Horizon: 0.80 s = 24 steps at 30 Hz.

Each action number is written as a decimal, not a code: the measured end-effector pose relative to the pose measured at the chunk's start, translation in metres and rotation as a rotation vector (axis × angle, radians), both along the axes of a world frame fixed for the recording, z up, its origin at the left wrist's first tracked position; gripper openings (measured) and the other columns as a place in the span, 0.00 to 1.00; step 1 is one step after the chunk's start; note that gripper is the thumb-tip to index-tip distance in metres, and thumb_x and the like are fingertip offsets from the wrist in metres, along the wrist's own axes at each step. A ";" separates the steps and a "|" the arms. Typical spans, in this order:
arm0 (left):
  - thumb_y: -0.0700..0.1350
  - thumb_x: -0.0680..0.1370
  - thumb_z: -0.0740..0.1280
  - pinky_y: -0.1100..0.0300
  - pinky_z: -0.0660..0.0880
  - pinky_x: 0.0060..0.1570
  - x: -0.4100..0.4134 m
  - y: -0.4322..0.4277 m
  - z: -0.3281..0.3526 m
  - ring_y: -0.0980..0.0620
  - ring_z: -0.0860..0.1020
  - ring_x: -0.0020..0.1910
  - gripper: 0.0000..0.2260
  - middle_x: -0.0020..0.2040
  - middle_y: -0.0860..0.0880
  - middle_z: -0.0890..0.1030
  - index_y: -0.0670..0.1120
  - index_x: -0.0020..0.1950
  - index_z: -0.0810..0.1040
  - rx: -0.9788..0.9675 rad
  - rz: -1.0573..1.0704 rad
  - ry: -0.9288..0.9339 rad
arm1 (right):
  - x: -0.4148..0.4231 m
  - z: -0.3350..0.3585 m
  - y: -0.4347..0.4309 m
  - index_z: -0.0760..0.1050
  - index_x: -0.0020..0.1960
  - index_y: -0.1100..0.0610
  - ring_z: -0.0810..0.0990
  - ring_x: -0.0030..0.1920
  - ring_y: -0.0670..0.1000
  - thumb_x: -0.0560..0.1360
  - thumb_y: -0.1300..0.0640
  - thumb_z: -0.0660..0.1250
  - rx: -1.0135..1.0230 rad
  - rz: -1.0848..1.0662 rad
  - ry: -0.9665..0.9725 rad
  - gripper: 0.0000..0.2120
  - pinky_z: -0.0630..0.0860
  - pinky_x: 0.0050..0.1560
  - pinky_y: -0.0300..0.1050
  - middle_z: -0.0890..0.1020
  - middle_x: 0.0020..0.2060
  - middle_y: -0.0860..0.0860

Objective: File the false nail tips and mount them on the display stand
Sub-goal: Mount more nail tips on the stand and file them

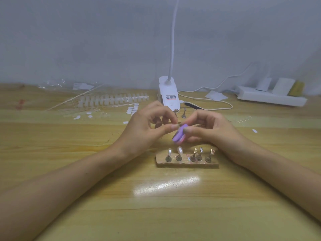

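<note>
My 2 arms lie over the wood table (156,206). Close to me sits the stand (187,163), a small wood block with 5 little pegs. 2 clear tips (179,150) stand on the 2 pegs at its left end. The other 3 pegs have no tip.

Just past the stand, my hands meet above the table. My right hand (208,129) holds a purple file (178,134) in its curled fingers. My left hand (145,131) has thumb and finger pinched together, right at the file. I cannot tell what is between them; it is too small and blurry.

Farther back are 2 spare pegs (183,113), a white lamp (168,96), a long row of tips (112,100), and a power strip (271,98) at the far right.
</note>
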<state>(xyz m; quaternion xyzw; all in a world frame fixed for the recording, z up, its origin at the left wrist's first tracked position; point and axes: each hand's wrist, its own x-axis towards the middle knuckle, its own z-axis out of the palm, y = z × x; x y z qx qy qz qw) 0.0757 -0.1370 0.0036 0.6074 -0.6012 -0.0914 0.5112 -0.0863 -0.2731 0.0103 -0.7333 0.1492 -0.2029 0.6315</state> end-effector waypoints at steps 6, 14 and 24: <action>0.42 0.75 0.73 0.68 0.69 0.44 0.000 0.001 0.000 0.57 0.71 0.37 0.02 0.44 0.44 0.77 0.47 0.43 0.82 0.005 0.004 0.007 | 0.000 0.002 0.001 0.78 0.47 0.59 0.86 0.47 0.56 0.71 0.58 0.73 -0.013 0.030 0.027 0.07 0.83 0.48 0.46 0.86 0.47 0.60; 0.42 0.75 0.73 0.67 0.70 0.44 -0.002 0.001 0.002 0.57 0.72 0.37 0.02 0.44 0.44 0.77 0.46 0.43 0.81 0.017 0.004 -0.011 | 0.001 0.001 0.001 0.77 0.48 0.60 0.86 0.48 0.58 0.73 0.59 0.73 -0.028 0.057 0.037 0.07 0.83 0.51 0.50 0.86 0.47 0.62; 0.44 0.74 0.73 0.69 0.69 0.44 -0.002 0.002 0.001 0.58 0.70 0.36 0.02 0.45 0.46 0.76 0.47 0.43 0.82 0.024 -0.002 0.020 | 0.003 0.004 -0.005 0.76 0.46 0.62 0.86 0.43 0.55 0.70 0.59 0.71 0.119 -0.011 -0.032 0.08 0.83 0.46 0.44 0.85 0.43 0.60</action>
